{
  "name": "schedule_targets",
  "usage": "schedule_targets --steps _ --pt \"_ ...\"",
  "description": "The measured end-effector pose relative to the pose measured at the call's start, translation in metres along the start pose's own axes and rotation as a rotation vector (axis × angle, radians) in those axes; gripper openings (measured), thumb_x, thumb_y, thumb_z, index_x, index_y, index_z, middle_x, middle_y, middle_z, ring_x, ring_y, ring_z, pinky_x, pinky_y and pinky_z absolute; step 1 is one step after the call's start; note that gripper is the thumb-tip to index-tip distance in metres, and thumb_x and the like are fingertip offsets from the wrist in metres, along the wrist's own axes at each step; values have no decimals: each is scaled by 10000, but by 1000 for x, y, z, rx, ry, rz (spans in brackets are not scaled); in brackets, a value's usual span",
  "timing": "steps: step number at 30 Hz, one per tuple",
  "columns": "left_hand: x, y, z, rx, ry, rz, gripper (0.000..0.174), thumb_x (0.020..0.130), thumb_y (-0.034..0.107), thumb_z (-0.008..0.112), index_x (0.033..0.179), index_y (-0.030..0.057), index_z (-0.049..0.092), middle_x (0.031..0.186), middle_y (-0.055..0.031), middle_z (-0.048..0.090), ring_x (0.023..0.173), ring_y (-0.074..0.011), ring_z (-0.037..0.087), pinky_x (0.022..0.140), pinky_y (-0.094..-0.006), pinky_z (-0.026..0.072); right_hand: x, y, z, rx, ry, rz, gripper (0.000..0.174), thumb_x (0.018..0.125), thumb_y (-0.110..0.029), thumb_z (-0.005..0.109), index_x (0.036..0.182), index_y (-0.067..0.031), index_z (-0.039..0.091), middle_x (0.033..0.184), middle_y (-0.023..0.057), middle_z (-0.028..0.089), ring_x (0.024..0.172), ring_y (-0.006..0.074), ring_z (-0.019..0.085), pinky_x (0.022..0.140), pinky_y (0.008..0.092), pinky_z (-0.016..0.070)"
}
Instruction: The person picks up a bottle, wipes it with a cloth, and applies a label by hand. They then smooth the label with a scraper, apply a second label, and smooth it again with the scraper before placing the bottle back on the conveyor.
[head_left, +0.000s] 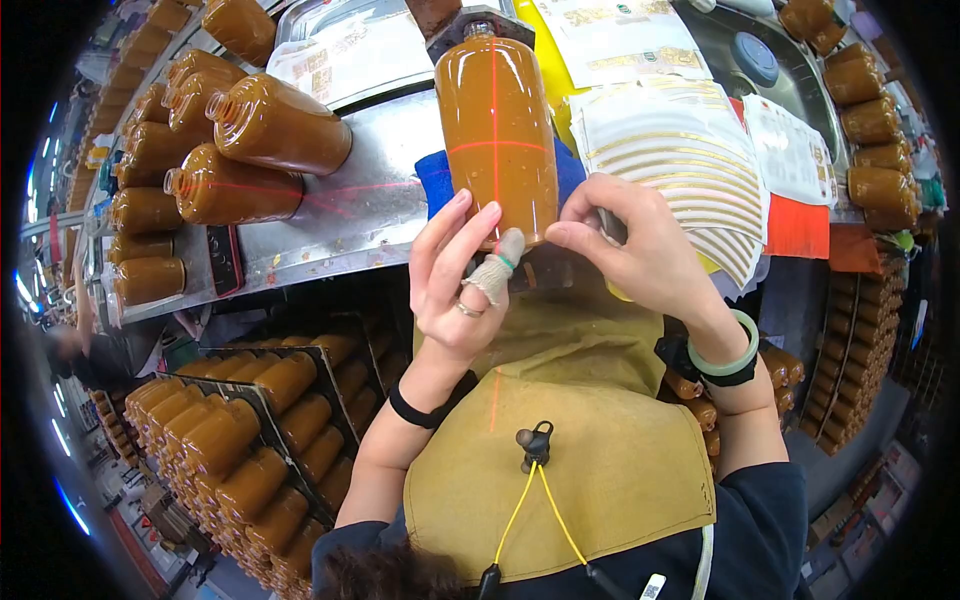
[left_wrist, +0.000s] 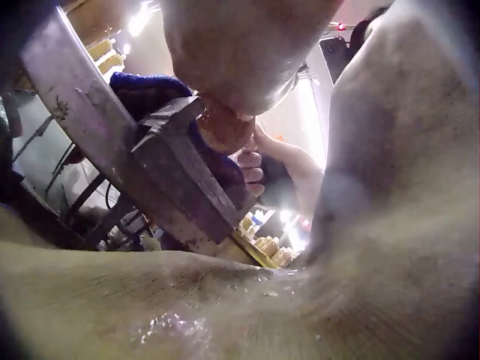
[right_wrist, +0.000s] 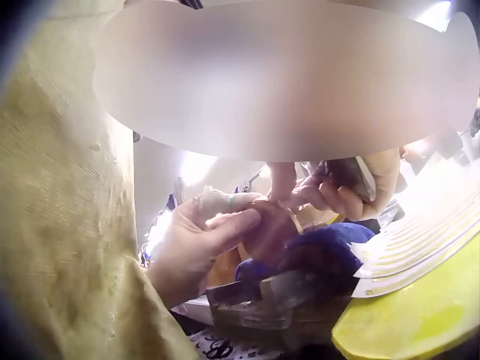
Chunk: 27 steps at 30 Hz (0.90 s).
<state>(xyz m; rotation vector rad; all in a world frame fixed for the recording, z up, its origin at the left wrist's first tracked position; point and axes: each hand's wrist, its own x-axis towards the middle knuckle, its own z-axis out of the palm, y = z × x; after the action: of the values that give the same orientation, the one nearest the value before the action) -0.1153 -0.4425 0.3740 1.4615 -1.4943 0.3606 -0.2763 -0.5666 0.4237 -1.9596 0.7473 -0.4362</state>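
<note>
A glossy amber-brown bottle (head_left: 495, 110) lies over a blue cloth (head_left: 434, 182), its neck at a dark metal holder (head_left: 445, 40). Red light lines cross on its side. My left hand (head_left: 450, 300) grips the bottle's base edge, with a fabric-wrapped finger (head_left: 492, 277) bound by a green band and the thumb on the base in the right wrist view. At the base's right edge my right hand (head_left: 640, 240) bends its thumb and index finger together. A dark flat piece with a pale edge (right_wrist: 351, 178) is tucked in its curled fingers.
Several brown bottles (head_left: 280, 125) lie and stand on the metal bench (head_left: 370, 210) at left. White sheets with gold curved strips (head_left: 665, 150) fan out at right over a yellow board (head_left: 552, 70). Racks of bottles (head_left: 220, 440) stand below left. A metal tray (head_left: 800, 75) is at back right.
</note>
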Motion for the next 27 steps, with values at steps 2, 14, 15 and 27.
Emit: schedule_targets --steps 2,14,15,27 --pt "-9 -7 3 -53 85 -88 216 850 -69 766 990 40 643 1142 -172 717 1091 -405 690 840 -412 627 0 -1 -6 26 -12 94 157 922 -160 738 908 -12 686 747 8 619 657 88 515 610 274 416" --pt "-23 -6 4 -347 115 -329 421 851 -129 730 1256 -98 617 1279 -225 627 1246 -352 629 1030 -399 572 2 1 12 431 -56 283 227 927 -173 774 910 -61 578 782 -93 499 718 5 415 618 201 343" --pt "-23 -6 4 -325 105 -328 418 853 -128 729 1255 -97 619 1275 -224 629 1242 -354 632 1028 -400 574 1 2 13 430 -53 283 227 927 -173 774 910 -61 578 782 -93 499 718 5 415 618 201 343" --pt "-22 -7 6 -256 111 -264 400 855 -120 733 1239 -95 626 1218 -225 668 1204 -377 653 986 -405 594 4 8 10 366 -57 270 252 890 -230 783 933 -17 654 802 27 672 752 79 612 691 263 512"
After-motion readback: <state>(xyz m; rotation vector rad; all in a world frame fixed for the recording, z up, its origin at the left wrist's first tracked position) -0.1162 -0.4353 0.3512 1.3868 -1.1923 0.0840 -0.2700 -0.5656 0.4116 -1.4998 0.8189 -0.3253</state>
